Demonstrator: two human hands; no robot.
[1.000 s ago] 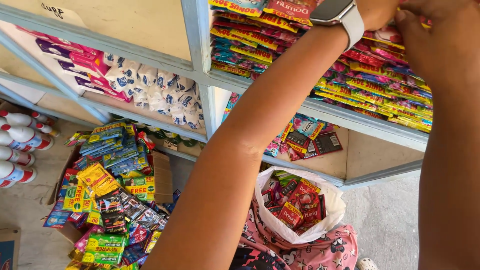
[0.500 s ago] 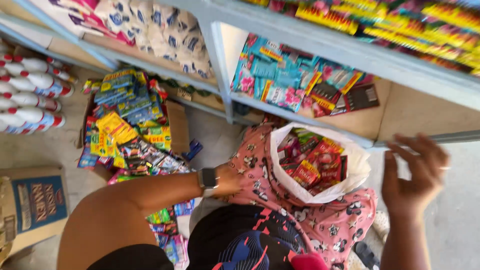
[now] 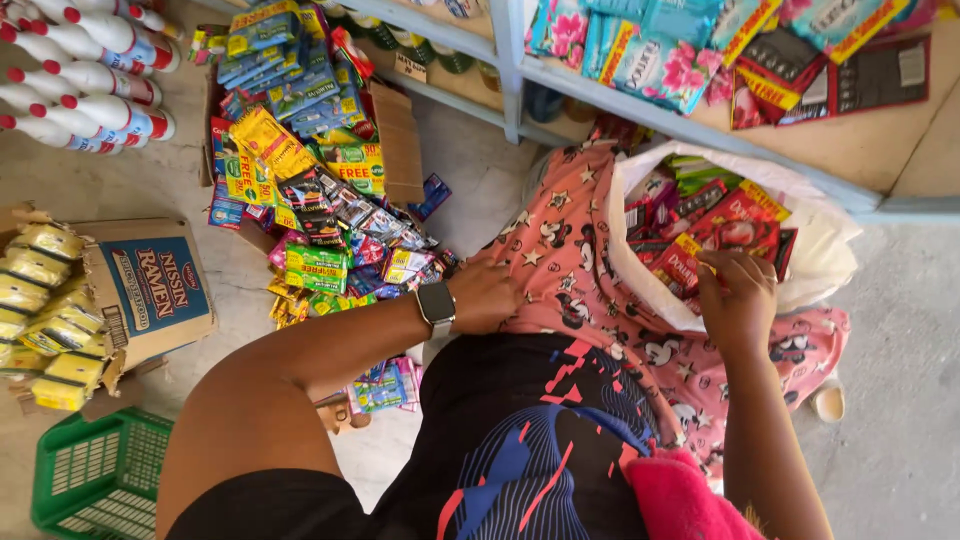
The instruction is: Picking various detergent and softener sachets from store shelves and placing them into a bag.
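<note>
My right hand (image 3: 738, 295) reaches into a white plastic bag (image 3: 820, 245) on my lap, fingers curled on the red sachets (image 3: 735, 225) packed inside. The bag rests on pink patterned cloth (image 3: 590, 270) over my knees. My left hand (image 3: 485, 295), a smartwatch (image 3: 436, 305) on its wrist, lies on that cloth at my left knee and holds nothing. Its fingertips press into the fabric.
A heap of coloured sachets (image 3: 310, 200) spills from a cardboard box on the floor at my left. White bottles with red caps (image 3: 90, 75) lie at top left. A noodle carton (image 3: 150, 290), yellow packets (image 3: 40, 300) and a green basket (image 3: 95, 475) sit nearby. Shelves (image 3: 700, 150) hold more sachets.
My view has tipped down from the shelf to my lap. My right hand dropped from open in the air into the bag. My left hand stayed on my knee.
</note>
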